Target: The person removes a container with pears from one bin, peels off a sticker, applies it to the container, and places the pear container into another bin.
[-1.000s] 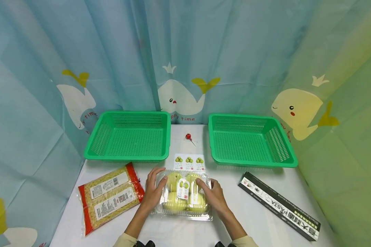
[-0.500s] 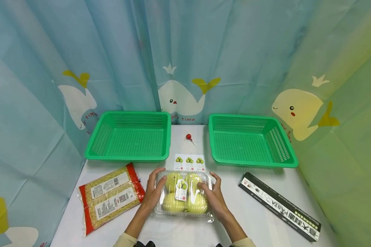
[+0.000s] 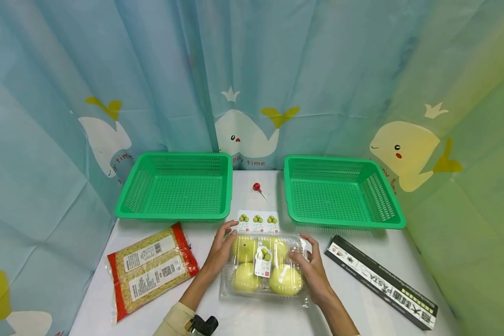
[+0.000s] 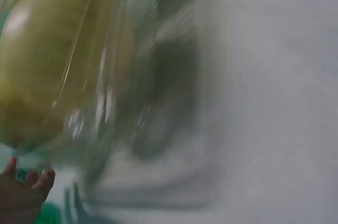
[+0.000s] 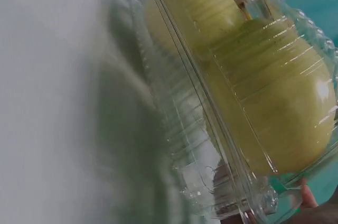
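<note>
A clear plastic clamshell [image 3: 264, 285] holds several round yellow-green fruits [image 3: 246, 277] and bears a white label [image 3: 263, 262] with a picture of green fruit. Both hands hold it at its sides. My left hand [image 3: 218, 255] is at the left side, thumb along the lid's upper left edge. My right hand [image 3: 316, 275] grips the right side, its thumb on the lid and its fingers beyond the edge. In the right wrist view the clamshell [image 5: 182, 92] is tilted, with a soft shadow beside it on the white table. Fingertips [image 4: 45, 177] show below the fruit in the left wrist view.
Two green baskets [image 3: 174, 217] [image 3: 344, 223] stand at the back. Between them lie a small red item with a thin white stick [image 3: 257, 186] and a fruit label sheet [image 3: 258, 224]. A red-edged bag of grain-like food [image 3: 151, 268] lies left, a black PASTA box [image 3: 380, 280] right.
Both hands have shifted right with the clamshell, which looks slightly larger in the head view and turned a little. The baskets, bag and pasta box have stayed put.
</note>
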A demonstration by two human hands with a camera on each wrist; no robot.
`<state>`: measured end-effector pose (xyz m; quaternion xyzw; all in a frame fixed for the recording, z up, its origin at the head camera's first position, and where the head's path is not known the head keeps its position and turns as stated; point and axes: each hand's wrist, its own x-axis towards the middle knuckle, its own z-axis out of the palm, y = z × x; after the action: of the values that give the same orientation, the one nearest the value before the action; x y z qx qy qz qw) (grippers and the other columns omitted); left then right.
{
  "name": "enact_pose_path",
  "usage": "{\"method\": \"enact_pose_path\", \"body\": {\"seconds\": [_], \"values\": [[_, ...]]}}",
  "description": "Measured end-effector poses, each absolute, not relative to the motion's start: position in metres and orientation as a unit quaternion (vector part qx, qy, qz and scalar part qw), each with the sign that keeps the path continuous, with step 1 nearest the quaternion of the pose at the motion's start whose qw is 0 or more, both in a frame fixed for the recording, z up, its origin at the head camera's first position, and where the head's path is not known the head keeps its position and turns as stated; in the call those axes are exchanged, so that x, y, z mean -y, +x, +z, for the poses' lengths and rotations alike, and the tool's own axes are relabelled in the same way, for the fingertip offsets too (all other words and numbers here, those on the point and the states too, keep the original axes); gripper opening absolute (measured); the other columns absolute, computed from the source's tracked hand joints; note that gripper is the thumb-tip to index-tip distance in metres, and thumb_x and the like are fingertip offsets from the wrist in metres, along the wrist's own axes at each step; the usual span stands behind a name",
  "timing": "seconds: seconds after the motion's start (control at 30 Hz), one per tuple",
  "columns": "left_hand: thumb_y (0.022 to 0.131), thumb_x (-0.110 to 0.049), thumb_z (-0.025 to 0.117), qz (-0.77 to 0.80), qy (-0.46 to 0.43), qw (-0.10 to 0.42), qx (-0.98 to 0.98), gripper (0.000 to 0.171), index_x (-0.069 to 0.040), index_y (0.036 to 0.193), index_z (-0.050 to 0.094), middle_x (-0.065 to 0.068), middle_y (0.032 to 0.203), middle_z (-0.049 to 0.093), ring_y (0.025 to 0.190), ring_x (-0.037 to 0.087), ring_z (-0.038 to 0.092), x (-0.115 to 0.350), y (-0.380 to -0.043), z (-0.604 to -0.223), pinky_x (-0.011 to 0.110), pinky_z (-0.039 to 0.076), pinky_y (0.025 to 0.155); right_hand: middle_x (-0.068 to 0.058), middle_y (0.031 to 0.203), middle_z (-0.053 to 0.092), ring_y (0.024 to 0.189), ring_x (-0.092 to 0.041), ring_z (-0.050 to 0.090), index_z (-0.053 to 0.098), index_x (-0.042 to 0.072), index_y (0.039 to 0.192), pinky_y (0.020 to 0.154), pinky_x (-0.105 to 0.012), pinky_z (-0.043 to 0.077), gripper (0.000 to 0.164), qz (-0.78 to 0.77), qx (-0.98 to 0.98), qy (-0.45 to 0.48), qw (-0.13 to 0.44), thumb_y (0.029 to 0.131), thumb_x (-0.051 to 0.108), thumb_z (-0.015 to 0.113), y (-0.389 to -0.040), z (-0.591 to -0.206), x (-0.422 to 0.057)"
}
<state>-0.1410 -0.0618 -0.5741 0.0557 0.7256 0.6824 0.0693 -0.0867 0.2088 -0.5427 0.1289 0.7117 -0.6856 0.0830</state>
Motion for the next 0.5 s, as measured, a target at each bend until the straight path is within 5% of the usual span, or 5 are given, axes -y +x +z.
{"method": "enact_pose_path", "body": {"seconds": [0.17, 0.5], "values": [[0.114, -0.041, 0.044, 0.685, 0.074, 0.093, -0.719, 0.049, -0.017, 0.157, 0.045, 0.010, 0.163, 0.041, 0.146, 0.033, 0.039, 0.042, -0.162, -0.569, 0.062, 0.033, 0.116, -0.028, 0.139, 0.050, 0.110, -0.030, 0.062, 0.019, 0.023, 0.164, 0.085, -0.041, 0.056, 0.074, -0.672, -0.726, 0.125, 0.075, 0.102, 0.019, 0.060, -0.077, -0.531, -0.239], [0.112, -0.047, 0.047, 0.662, 0.121, 0.136, -0.727, 0.052, -0.026, 0.160, 0.043, 0.008, 0.168, 0.031, 0.154, 0.039, 0.029, -0.005, -0.201, -0.555, 0.064, 0.035, 0.118, -0.027, 0.140, 0.048, 0.109, -0.020, 0.064, 0.020, 0.023, 0.161, 0.084, -0.041, 0.057, 0.065, -0.651, -0.748, 0.114, 0.065, 0.107, 0.010, 0.053, -0.057, -0.511, -0.293]]}}
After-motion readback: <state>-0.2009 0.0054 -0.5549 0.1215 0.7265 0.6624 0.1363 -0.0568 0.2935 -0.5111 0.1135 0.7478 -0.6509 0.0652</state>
